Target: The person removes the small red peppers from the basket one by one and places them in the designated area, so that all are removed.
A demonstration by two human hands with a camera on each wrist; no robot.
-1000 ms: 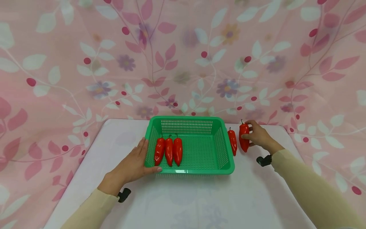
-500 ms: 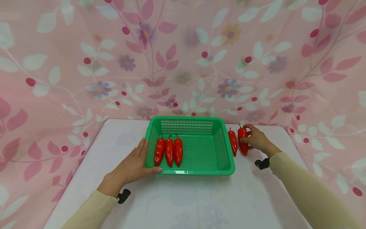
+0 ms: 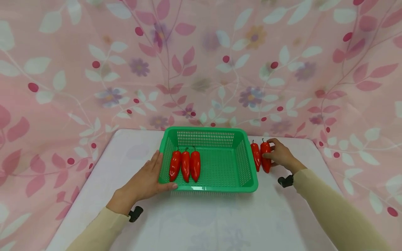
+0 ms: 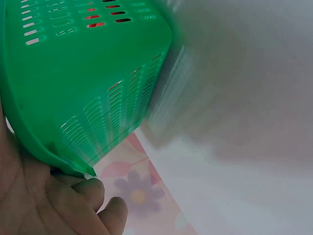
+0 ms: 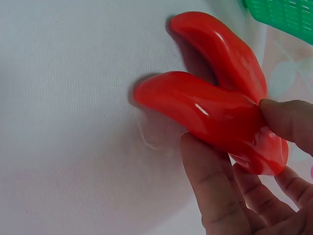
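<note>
A glossy red pepper point(image 3: 265, 146) stands at the right of the green basket point(image 3: 213, 188), and my right hand point(image 3: 281, 153) pinches it between thumb and fingers. In the right wrist view, this pepper point(image 5: 195, 105) lies low over the white surface, its upper part overlapping a second red pepper point(image 5: 225, 49). That second pepper point(image 3: 255, 157) is right beside the basket's right wall. Along the basket's left rim and front corner rests my left hand point(image 3: 144, 181), fingers straight and thumb on the front rim. Three red peppers point(image 3: 185, 166) lie side by side in the basket's left half.
The white table point(image 3: 207, 219) runs under the basket and both arms. Behind its far edge hangs a pink curtain point(image 3: 201, 69) printed with leaves and flowers. The left wrist view shows the slotted basket wall point(image 4: 73, 83) from outside.
My right hand has moved left and slightly toward me with the pepper, bringing it close beside the other pepper outside the basket. My left hand and the basket have stayed in place.
</note>
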